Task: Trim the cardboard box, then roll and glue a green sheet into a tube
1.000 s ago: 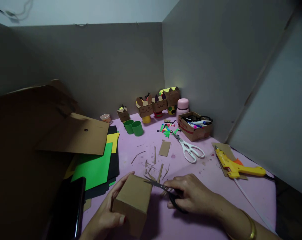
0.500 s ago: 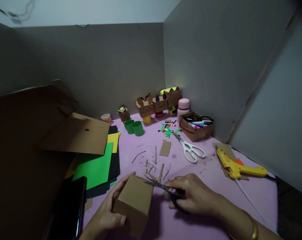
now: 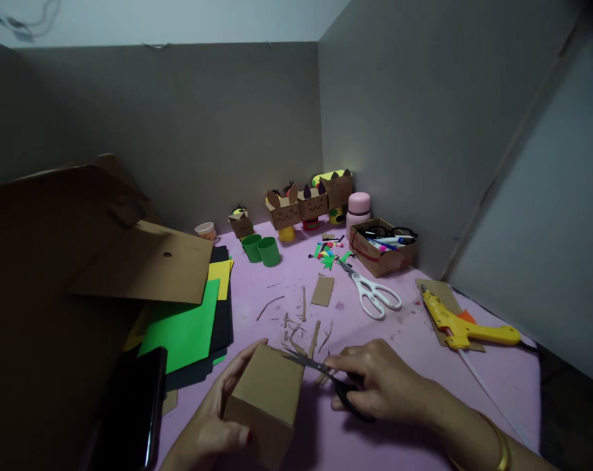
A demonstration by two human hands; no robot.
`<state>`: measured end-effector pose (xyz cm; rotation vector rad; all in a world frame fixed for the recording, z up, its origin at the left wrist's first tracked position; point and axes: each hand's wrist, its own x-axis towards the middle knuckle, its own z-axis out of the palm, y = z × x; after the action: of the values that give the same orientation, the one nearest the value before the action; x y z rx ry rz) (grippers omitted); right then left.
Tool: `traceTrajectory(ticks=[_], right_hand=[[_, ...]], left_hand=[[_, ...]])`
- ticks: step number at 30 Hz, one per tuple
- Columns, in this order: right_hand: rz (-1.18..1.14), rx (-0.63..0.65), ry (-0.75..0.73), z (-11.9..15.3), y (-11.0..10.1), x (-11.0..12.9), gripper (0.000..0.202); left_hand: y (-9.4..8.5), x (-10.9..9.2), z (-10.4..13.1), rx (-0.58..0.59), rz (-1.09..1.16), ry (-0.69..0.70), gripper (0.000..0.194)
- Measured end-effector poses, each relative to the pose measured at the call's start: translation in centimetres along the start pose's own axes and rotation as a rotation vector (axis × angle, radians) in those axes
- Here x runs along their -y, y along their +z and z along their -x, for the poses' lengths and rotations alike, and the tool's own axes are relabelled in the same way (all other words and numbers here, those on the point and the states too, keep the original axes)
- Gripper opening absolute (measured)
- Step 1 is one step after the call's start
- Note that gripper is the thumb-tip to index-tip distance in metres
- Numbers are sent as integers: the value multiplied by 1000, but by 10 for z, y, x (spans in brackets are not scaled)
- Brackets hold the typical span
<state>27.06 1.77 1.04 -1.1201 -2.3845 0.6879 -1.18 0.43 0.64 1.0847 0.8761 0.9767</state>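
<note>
My left hand (image 3: 220, 418) is closed around a small brown cardboard box (image 3: 267, 383), with the thumb on its near side and fingers behind it. In my right hand (image 3: 374, 383) are black-handled scissors (image 3: 346, 396), their blades slightly apart and lying at the box's upper far edge. Whether the blades touch the cardboard, I cannot tell. Thin cardboard offcuts (image 3: 296, 330) are scattered just beyond the blades. A small cardboard rectangle (image 3: 323, 291) lies farther back, beside white-handled scissors (image 3: 374, 294).
A yellow glue gun (image 3: 467, 327) rests on cardboard at right. Behind are a pen box (image 3: 384, 252), a pink bottle (image 3: 359, 208), green cups (image 3: 269, 251) and cardboard animal figures (image 3: 284, 212). Coloured sheets (image 3: 183, 333), a dark phone (image 3: 139, 399) and a large carton (image 3: 46, 261) occupy the left.
The view has shifted slightly, so the background sits a little farther left. Both hands keep their holds, with the box and scissors almost unmoved.
</note>
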Motion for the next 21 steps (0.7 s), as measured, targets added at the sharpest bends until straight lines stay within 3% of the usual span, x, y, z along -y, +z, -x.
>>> traceTrajectory(ticks=[21], right_hand=[[88, -5, 4, 1, 2, 3, 27]], left_hand=[[-1, 3, -1, 27, 18, -22, 86]])
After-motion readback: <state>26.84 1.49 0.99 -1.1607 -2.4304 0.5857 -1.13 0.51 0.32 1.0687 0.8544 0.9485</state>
